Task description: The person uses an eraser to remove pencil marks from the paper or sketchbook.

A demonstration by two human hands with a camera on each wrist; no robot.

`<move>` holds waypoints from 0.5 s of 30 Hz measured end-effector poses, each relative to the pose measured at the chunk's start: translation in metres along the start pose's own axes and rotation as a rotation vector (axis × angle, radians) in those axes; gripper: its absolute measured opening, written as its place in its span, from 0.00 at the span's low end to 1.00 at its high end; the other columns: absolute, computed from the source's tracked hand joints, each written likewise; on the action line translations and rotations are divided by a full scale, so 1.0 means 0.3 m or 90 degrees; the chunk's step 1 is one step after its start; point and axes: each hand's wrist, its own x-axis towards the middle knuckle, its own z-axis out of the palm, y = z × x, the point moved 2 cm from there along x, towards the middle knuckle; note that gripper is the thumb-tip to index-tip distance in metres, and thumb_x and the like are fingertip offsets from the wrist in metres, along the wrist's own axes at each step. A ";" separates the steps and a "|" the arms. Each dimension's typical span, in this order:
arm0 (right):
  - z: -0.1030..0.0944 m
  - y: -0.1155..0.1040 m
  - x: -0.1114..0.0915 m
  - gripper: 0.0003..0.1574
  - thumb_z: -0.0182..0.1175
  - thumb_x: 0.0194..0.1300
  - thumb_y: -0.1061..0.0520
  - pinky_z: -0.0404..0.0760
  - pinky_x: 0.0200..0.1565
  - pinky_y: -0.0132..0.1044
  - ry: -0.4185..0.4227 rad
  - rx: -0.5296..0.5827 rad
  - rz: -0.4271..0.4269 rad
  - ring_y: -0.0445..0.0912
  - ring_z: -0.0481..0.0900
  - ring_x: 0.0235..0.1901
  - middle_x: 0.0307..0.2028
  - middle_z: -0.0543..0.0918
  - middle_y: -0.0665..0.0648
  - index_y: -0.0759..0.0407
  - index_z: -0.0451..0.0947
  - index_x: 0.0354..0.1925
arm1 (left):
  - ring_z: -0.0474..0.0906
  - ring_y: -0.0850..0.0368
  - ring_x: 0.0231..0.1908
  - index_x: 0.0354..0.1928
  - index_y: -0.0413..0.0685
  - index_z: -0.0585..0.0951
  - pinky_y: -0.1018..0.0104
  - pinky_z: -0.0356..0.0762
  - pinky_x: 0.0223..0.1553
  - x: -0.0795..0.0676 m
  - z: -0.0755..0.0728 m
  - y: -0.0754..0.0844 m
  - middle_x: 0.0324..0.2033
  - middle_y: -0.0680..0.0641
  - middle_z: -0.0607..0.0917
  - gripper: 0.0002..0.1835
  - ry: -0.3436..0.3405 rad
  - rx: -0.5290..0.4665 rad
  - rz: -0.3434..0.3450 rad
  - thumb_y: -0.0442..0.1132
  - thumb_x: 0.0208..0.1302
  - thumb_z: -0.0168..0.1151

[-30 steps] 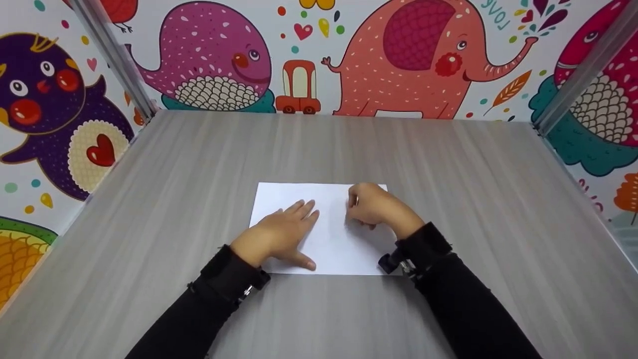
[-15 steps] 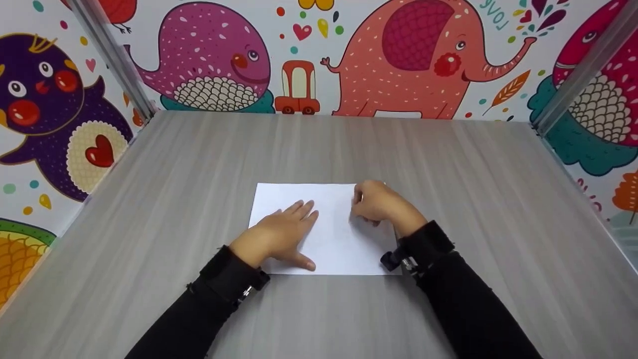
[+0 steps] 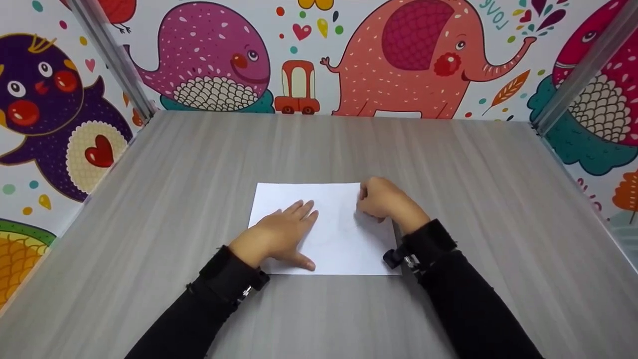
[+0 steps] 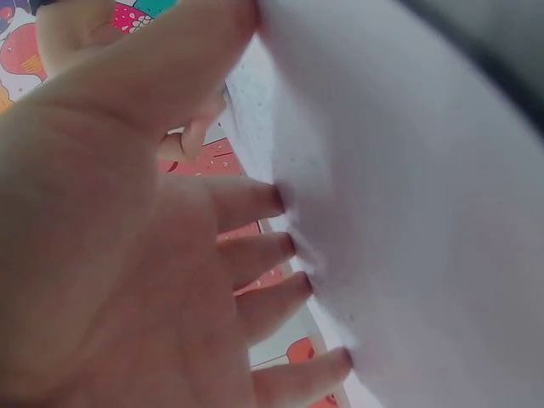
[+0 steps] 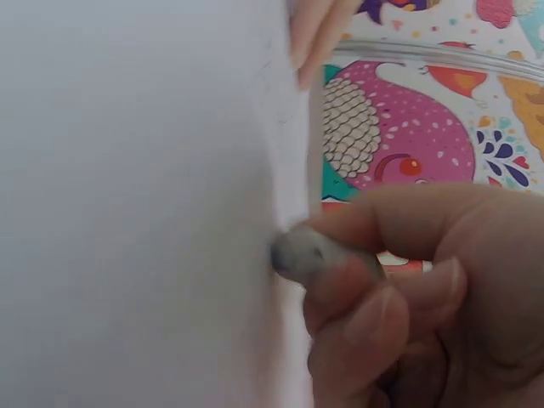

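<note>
A white sheet of paper lies on the table in the head view. My left hand rests on its left part with fingers and thumb spread, fingertips against the paper in the left wrist view. At the upper right of the sheet, my right hand has its fingers curled. In the right wrist view it pinches a small whitish eraser with a darkened tip, which meets the paper's surface. From the head view the eraser is hidden behind the fingers. Faint specks show on the paper.
The grey wood-grain table extends round the sheet on all sides. Panels with printed cartoon animals stand along the back and sides, joined by metal corner posts. Black bands with small cameras sit on both wrists.
My right hand has slid a little to the right and away from me across the sheet, the eraser in its fingers. The left hand has stayed in place.
</note>
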 end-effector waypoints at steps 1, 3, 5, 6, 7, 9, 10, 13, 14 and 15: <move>0.000 -0.002 0.001 0.02 0.57 0.64 0.65 0.77 0.22 0.34 0.021 -0.008 0.010 0.44 0.76 0.17 0.20 0.77 0.54 0.61 0.77 0.34 | 0.45 0.41 0.84 0.84 0.39 0.57 0.37 0.56 0.78 0.000 0.000 0.000 0.85 0.38 0.51 0.62 -0.001 0.001 0.000 0.66 0.59 0.77; 0.009 -0.013 0.000 0.03 0.57 0.66 0.64 0.76 0.22 0.34 0.036 -0.004 0.020 0.44 0.77 0.18 0.22 0.78 0.55 0.61 0.78 0.36 | 0.46 0.40 0.84 0.84 0.39 0.58 0.37 0.57 0.78 0.000 -0.001 0.000 0.84 0.38 0.52 0.62 0.000 0.008 0.001 0.66 0.59 0.77; 0.028 -0.036 -0.003 0.03 0.59 0.67 0.64 0.77 0.21 0.34 0.028 0.009 -0.008 0.44 0.77 0.18 0.24 0.80 0.55 0.61 0.79 0.38 | 0.46 0.39 0.84 0.83 0.38 0.58 0.37 0.58 0.77 -0.002 -0.002 0.001 0.84 0.37 0.52 0.63 0.001 0.015 0.001 0.67 0.58 0.77; 0.040 -0.050 -0.005 0.02 0.60 0.67 0.63 0.77 0.20 0.35 0.020 0.017 -0.033 0.44 0.77 0.17 0.24 0.80 0.56 0.61 0.79 0.39 | 0.47 0.39 0.83 0.83 0.37 0.59 0.36 0.59 0.77 -0.002 -0.002 0.001 0.84 0.37 0.53 0.63 0.003 0.019 0.002 0.67 0.58 0.77; 0.052 -0.065 -0.008 0.02 0.62 0.67 0.62 0.78 0.19 0.34 0.007 0.024 -0.063 0.44 0.77 0.17 0.24 0.81 0.55 0.60 0.80 0.39 | 0.48 0.39 0.83 0.83 0.37 0.59 0.36 0.60 0.77 -0.002 -0.003 0.001 0.84 0.36 0.53 0.63 0.006 0.023 0.003 0.67 0.58 0.77; 0.079 -0.092 -0.014 0.02 0.64 0.67 0.61 0.78 0.18 0.34 -0.033 0.027 -0.131 0.43 0.77 0.15 0.23 0.81 0.54 0.59 0.80 0.38 | 0.49 0.39 0.83 0.83 0.37 0.60 0.36 0.61 0.76 -0.003 -0.003 0.000 0.84 0.36 0.54 0.63 0.010 0.030 0.003 0.68 0.57 0.77; 0.091 -0.102 -0.016 0.02 0.65 0.67 0.61 0.77 0.17 0.33 -0.055 0.019 -0.161 0.42 0.76 0.14 0.22 0.80 0.53 0.58 0.80 0.37 | 0.48 0.39 0.83 0.83 0.37 0.60 0.36 0.60 0.76 -0.003 -0.003 0.000 0.84 0.36 0.54 0.63 0.008 0.033 0.002 0.68 0.58 0.76; 0.116 -0.115 -0.022 0.04 0.65 0.66 0.62 0.74 0.16 0.31 -0.151 -0.008 -0.216 0.40 0.74 0.13 0.19 0.79 0.50 0.56 0.79 0.34 | 0.47 0.39 0.83 0.83 0.38 0.59 0.36 0.60 0.76 -0.004 0.000 -0.003 0.84 0.37 0.53 0.63 0.004 0.035 -0.001 0.69 0.58 0.76; 0.119 -0.112 -0.023 0.05 0.65 0.65 0.63 0.73 0.16 0.31 -0.178 -0.010 -0.221 0.40 0.73 0.13 0.18 0.78 0.49 0.56 0.78 0.34 | 0.47 0.39 0.83 0.83 0.39 0.59 0.35 0.60 0.76 -0.005 0.002 -0.004 0.84 0.37 0.53 0.63 0.001 0.034 -0.003 0.69 0.58 0.76; 0.119 -0.108 -0.022 0.06 0.66 0.65 0.64 0.72 0.17 0.31 -0.192 -0.009 -0.218 0.40 0.72 0.13 0.17 0.78 0.49 0.56 0.78 0.33 | 0.47 0.39 0.84 0.84 0.39 0.58 0.35 0.60 0.76 -0.006 0.003 -0.005 0.84 0.37 0.53 0.64 -0.001 0.033 -0.005 0.69 0.57 0.76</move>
